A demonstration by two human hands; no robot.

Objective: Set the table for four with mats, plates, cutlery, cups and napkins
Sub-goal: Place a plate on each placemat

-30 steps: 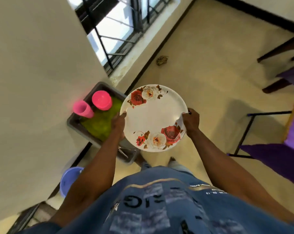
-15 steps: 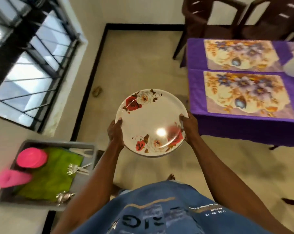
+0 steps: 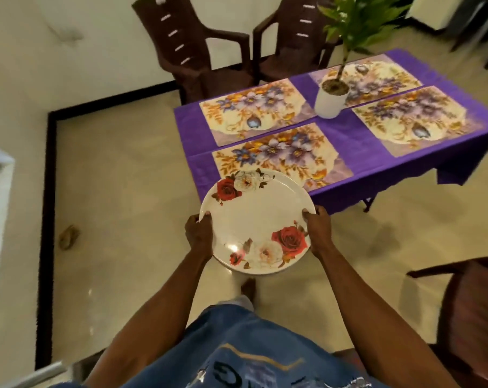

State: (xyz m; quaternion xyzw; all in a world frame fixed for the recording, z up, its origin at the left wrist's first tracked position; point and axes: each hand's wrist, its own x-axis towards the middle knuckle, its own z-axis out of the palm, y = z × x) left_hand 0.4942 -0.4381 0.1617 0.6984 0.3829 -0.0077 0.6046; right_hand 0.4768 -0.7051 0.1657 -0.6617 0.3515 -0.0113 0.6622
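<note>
Right now the plate (image 3: 255, 224) is held level over the floor, left hand (image 3: 198, 237) and right hand (image 3: 318, 233) gripping opposite rims, with the nearest mat (image 3: 282, 156) lying just ahead and slightly right, nearer the right hand.

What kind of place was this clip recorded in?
Most likely a home dining area: a low table under a purple cloth laid with floral placemats, brown plastic armchairs drawn up behind it, and a potted plant as centrepiece.
</note>
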